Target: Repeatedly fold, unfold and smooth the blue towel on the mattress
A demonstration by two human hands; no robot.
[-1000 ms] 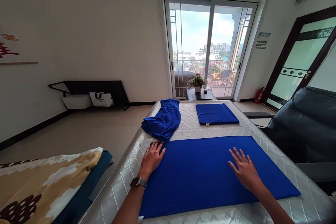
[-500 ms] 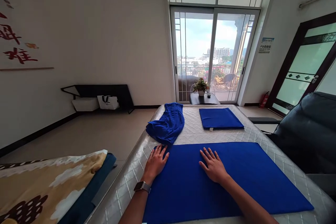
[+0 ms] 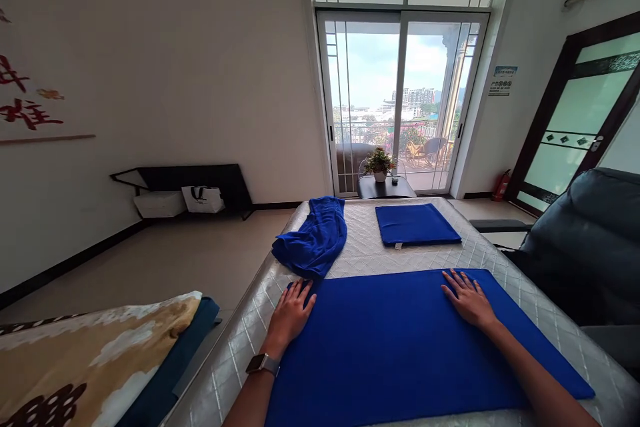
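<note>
A large blue cloth [image 3: 390, 347] lies flat and smooth on a pale quilted mattress [image 3: 360, 233]. My left hand [image 3: 291, 313] rests with fingers spread on its far left corner, a watch on that wrist. Near the far right corner, my right hand [image 3: 469, 298] lies palm down on the cloth, fingers apart. Neither hand grips anything. Beyond my left hand is a crumpled blue cloth [image 3: 317, 237], close to its fingertips. A folded blue cloth [image 3: 417, 224] with a small white tag lies farther back on the right.
A patterned blanket [image 3: 115, 347] is at the lower left. Dark armchair [image 3: 590, 247] stands to the right of the mattress. Behind the far edge, a small table [image 3: 387, 188] holds a potted plant [image 3: 379, 163]. A white bag [image 3: 203, 199] is by the left wall.
My right hand has slid right across the large blue cloth, from its middle to near the far right corner. My left hand stays at the left corner. The view has shifted slightly.
</note>
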